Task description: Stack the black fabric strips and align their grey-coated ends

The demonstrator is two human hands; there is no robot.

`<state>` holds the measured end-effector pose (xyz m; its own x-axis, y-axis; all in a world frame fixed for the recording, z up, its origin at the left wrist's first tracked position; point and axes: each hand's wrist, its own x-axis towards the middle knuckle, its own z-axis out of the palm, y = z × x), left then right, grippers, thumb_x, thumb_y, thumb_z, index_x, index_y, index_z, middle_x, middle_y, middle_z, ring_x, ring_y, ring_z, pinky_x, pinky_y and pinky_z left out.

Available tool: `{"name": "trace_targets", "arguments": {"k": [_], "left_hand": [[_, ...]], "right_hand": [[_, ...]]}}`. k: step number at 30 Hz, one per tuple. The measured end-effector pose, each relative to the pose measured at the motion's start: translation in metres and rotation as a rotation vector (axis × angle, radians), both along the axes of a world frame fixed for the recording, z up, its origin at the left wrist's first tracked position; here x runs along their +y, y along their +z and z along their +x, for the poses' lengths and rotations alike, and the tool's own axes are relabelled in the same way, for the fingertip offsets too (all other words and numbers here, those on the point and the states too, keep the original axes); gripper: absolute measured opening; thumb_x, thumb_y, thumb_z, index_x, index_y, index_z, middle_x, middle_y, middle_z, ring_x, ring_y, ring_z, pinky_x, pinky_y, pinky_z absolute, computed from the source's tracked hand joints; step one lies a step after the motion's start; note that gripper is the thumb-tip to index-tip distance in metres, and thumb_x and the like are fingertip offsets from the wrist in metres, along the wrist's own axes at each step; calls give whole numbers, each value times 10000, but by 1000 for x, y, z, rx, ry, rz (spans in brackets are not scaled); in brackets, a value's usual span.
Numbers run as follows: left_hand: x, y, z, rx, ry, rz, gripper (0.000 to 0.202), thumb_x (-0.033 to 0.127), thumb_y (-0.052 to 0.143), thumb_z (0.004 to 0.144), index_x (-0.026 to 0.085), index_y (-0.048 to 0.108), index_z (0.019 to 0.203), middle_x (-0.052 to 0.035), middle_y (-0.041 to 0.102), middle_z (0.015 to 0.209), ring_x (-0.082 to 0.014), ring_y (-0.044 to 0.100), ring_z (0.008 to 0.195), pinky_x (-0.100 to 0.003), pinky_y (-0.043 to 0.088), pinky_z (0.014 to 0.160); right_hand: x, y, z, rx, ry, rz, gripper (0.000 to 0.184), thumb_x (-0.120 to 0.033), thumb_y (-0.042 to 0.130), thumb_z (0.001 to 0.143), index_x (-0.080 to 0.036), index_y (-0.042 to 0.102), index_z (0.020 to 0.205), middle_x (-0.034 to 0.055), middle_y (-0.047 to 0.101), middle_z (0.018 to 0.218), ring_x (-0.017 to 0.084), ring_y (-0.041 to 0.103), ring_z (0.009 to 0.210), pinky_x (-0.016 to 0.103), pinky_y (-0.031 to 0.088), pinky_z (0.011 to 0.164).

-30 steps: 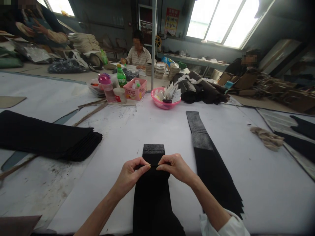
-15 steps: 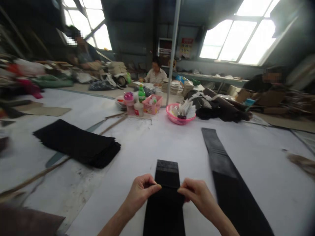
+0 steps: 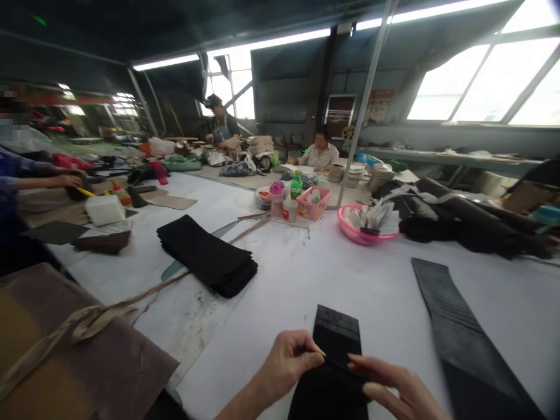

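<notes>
In front of me a long black fabric strip [image 3: 332,382] lies lengthwise on the white-topped table, with a shinier, textured band at its far end. My left hand [image 3: 286,361] is closed, pinching a raised fold of the strip at its left side between thumb and index finger. Across from it, my right hand [image 3: 396,388] rests at the strip's right edge. Its index finger is stretched out along the fold and the thumb is held apart from it. The strip's near end runs out of view at the bottom.
A second black strip [image 3: 464,326] lies to the right. Left of centre is a stack of black fabric pieces [image 3: 205,254]. Further back stand a pink basket [image 3: 367,236], a pink box [image 3: 314,204] and bottles. A co-worker's hand [image 3: 70,179] shows at far left; other people sit behind.
The view has swung left, so things appear further right. My right hand has gone from a pinch on the strip's edge to spread fingers; my left hand still pinches.
</notes>
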<state>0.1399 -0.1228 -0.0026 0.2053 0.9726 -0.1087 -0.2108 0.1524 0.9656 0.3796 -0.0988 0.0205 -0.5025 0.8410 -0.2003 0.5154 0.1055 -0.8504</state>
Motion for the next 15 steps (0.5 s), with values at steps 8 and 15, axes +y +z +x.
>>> {"name": "trace_targets", "arguments": {"k": [8,15], "left_hand": [[3,3,6,-85,-32,-115,279,359,687,803,170,680,1008,-36,694,892,-162,610,855,-261,461,801],[-10,-7,10,-69,-272,-319,397,428,664,808,118,686,1056,-79,723,860,-211,658,806,-293,498,723]], "right_hand": [[7,22,-44,-37,-4,214,284,-298,538,914,-180,599,662,-47,480,579,90,395,542,202,284,500],[27,13,-35,141,-80,4,289,-355,561,890,-174,598,667,-49,470,608,87,408,567,189,301,494]]}}
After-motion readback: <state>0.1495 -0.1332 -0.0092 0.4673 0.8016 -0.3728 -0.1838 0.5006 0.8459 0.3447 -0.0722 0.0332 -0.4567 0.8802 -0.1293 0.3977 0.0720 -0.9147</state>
